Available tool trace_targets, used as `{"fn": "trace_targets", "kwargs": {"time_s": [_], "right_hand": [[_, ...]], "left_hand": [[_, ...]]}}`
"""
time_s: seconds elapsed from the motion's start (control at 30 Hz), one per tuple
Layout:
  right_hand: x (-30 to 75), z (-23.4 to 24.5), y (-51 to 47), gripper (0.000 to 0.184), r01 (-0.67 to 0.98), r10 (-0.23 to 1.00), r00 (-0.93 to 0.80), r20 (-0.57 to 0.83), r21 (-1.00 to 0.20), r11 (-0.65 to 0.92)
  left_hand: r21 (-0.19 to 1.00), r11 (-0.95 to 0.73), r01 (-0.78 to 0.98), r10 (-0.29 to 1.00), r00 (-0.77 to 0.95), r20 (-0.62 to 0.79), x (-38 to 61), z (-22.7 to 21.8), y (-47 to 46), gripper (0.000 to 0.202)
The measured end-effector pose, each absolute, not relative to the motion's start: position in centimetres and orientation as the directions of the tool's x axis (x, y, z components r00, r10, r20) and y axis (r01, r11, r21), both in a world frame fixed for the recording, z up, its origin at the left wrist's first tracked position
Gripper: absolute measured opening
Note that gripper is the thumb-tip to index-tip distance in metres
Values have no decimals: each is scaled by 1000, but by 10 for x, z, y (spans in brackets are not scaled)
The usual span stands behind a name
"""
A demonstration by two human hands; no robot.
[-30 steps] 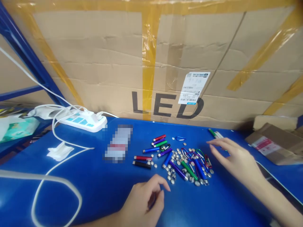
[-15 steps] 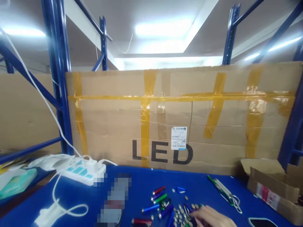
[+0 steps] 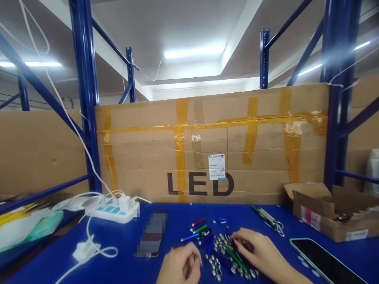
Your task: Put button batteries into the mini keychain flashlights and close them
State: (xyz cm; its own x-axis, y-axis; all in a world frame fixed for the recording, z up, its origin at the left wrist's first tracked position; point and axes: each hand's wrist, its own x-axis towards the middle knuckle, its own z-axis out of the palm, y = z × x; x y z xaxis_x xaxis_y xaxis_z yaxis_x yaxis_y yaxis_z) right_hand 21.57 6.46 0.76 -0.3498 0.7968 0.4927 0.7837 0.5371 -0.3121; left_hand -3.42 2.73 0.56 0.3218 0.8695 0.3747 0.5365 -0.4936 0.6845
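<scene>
My left hand (image 3: 180,265) is low in the middle, fingers curled and pinched together around something small and dark that I cannot make out. Behind it a bit of red shows. Over the right side of a pile of small silver discs (image 3: 219,241), my right hand (image 3: 260,250) bends its fingers inward; what lies between its fingertips is hidden. Slim metal tubes lie in and around the pile, among them a green tube (image 3: 236,258), a blue tube (image 3: 190,238) and a red tube (image 3: 198,222). A blue carabiner clip (image 3: 222,221) sits just beyond.
A power strip (image 3: 117,211) with white cables stands at back left, near a partly blurred phone (image 3: 156,232). To the right are another phone (image 3: 322,262), a cord bundle (image 3: 268,221) and an open carton (image 3: 319,227). A large taped cardboard sheet (image 3: 148,157) walls the back.
The view has shifted and tilted down. My left hand has come into view, covering where the red tubes lay. More of my right hand and forearm shows, still at the pile.
</scene>
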Motion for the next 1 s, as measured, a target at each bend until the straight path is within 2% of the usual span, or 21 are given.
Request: {"fn": "trace_targets", "kwargs": {"time_s": [0.07, 0.1, 0.17, 0.37, 0.5, 0.6, 0.7, 0.8, 1.0], "right_hand": [[215, 10, 61, 27, 780, 801, -385, 458, -303, 548], [215, 12, 60, 27, 779, 803, -394, 448, -300, 550], [214, 15, 56, 26, 778, 803, -412, 430, -293, 556], [210, 15, 52, 27, 760, 805, -456, 380, -305, 574], [210, 13, 53, 27, 758, 800, -473, 368, -293, 583], [212, 14, 53, 28, 768, 791, -460, 403, -268, 582], [214, 15, 53, 28, 773, 787, -460, 412, -251, 583], [215, 16, 52, 28, 770, 792, -470, 389, -257, 583], [215, 16, 52, 29, 774, 803, -463, 376, -270, 572]], "left_hand": [[395, -648, 651, 732, 390, 558, -38, 20, 24, 7], [304, -661, 686, 692, 401, 600, -40, 26, 23, 9], [226, -645, 730, 671, 400, 625, -43, 37, 21, 11], [146, -631, 762, 589, 348, 729, -50, 51, 25, 15], [113, -584, 803, 609, 342, 715, -54, 50, 31, 14], [84, -569, 818, 666, 399, 631, -58, 48, 36, 13], [0, -658, 753, 664, 580, 472, -61, 43, 40, 13], [-3, -697, 717, 670, 653, 352, -63, 38, 44, 19], [30, -702, 712, 688, 666, 290, -61, 34, 49, 11]]}}
